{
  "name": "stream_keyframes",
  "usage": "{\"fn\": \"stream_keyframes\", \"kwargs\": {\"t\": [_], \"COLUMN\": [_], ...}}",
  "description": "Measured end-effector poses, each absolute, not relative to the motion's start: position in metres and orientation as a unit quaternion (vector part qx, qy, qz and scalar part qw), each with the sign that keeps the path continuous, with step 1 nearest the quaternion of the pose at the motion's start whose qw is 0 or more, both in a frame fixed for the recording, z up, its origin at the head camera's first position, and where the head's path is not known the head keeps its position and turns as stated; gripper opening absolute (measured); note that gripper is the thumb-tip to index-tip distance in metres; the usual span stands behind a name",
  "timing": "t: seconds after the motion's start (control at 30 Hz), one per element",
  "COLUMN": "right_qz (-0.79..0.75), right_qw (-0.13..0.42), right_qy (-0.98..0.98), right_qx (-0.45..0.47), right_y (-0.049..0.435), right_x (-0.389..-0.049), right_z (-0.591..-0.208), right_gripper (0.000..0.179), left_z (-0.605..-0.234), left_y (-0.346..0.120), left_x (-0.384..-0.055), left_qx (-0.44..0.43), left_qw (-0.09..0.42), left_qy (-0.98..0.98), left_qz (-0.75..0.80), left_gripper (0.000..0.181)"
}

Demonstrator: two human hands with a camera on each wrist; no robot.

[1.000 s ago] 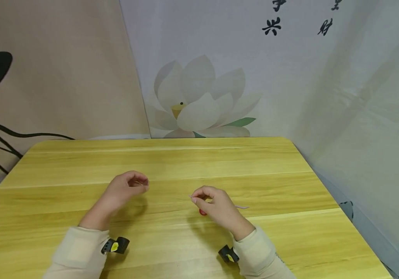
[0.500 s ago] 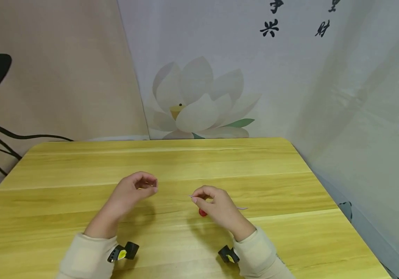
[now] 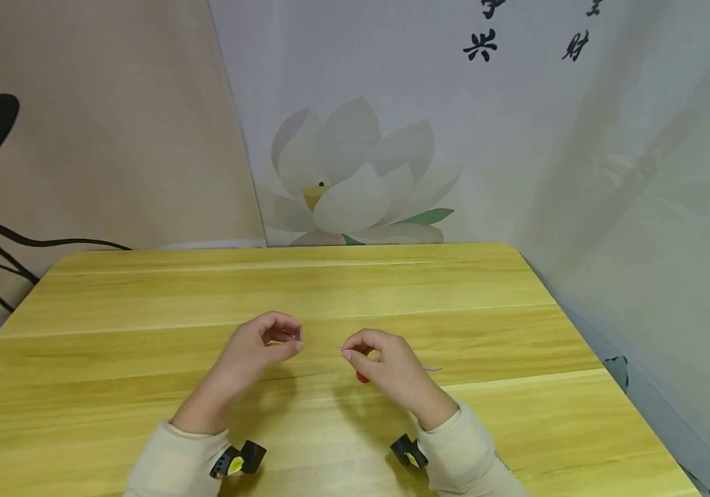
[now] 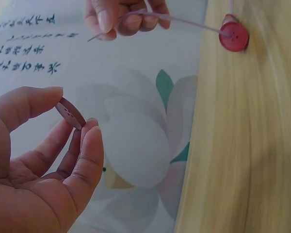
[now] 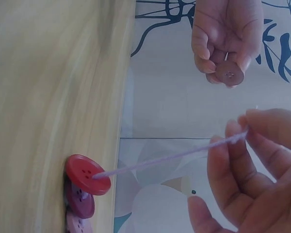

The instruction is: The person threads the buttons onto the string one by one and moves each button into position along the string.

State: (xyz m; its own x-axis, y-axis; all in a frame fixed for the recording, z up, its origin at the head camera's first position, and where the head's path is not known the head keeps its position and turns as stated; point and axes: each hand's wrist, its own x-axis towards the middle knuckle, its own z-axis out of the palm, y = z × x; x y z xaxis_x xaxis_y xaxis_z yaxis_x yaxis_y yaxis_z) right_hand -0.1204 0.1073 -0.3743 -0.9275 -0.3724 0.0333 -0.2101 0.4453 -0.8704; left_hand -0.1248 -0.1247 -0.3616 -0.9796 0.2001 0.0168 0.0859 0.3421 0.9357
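My left hand [image 3: 258, 355] pinches a brownish-pink button [image 4: 70, 115] by its edge, between thumb and fingers. Several small holes show in the button's face. To its right, my right hand [image 3: 392, 366] pinches a thin purple string [image 5: 174, 155] near its end, and a short tip sticks out past the fingers. The string runs down through a red button [image 5: 80, 169]. Behind that one sit a purple button [image 5: 77, 200] and a pink button [image 5: 79, 224], close together at the table. In the head view my right hand covers most of this stack.
A wooden table [image 3: 454, 290] spans the area under both hands. At its back and right hangs a pale cloth [image 3: 504, 159] printed with a lotus and black characters. The string's tail [image 3: 432, 368] lies to the right of my right hand.
My left hand has moved right and slightly toward me with its button, narrowing the gap to my right hand. The right hand has stayed nearly still with the string.
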Motion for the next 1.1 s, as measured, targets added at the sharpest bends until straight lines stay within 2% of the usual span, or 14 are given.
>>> {"fn": "stream_keyframes", "kwargs": {"t": [0.83, 1.1], "right_qz": [-0.486, -0.484], "right_qw": [0.080, 0.075], "right_qy": [0.852, 0.852], "right_qx": [-0.178, -0.187], "right_y": [0.107, 0.106], "right_x": [-0.122, -0.122], "right_z": [-0.375, -0.375], "right_gripper": [0.010, 0.015], "left_z": [-0.369, -0.370], "left_y": [-0.099, -0.095], "left_x": [-0.123, -0.123], "left_qx": [0.121, 0.120], "left_qw": [0.060, 0.066], "left_qy": [0.780, 0.783], "left_qz": [0.611, 0.607], "left_gripper": [0.021, 0.019]}}
